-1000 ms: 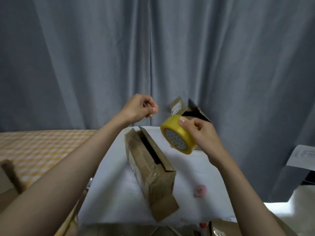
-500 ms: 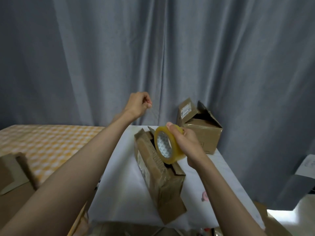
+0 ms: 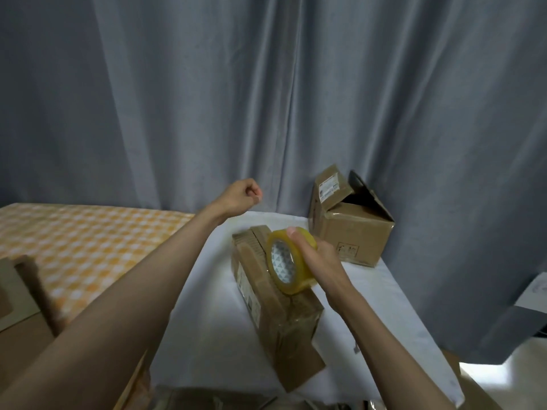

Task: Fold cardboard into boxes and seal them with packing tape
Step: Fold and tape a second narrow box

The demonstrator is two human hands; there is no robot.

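A long narrow cardboard box (image 3: 284, 318) lies on the white table (image 3: 204, 327), its top flaps folded down. My right hand (image 3: 321, 260) grips a yellow roll of packing tape (image 3: 288, 263) and holds it on the box's top, near the far end. My left hand (image 3: 241, 196) is raised beyond the box's far end, arm stretched out, fingers curled with thumb and forefinger pinched together as if on the clear tape's end. The strip itself is too faint to see.
A second cardboard box (image 3: 355, 235) with open flaps stands at the table's back right, against the grey curtain (image 3: 266, 99). An orange checked cloth (image 3: 83, 241) covers the surface to the left. Flat cardboard (image 3: 20, 294) lies at the far left, and a white sheet (image 3: 532, 291) at the right edge.
My right hand has lowered the roll from the air onto the box's top. My left hand has stayed raised and moved further from the roll. The box's open flap now lies shut.
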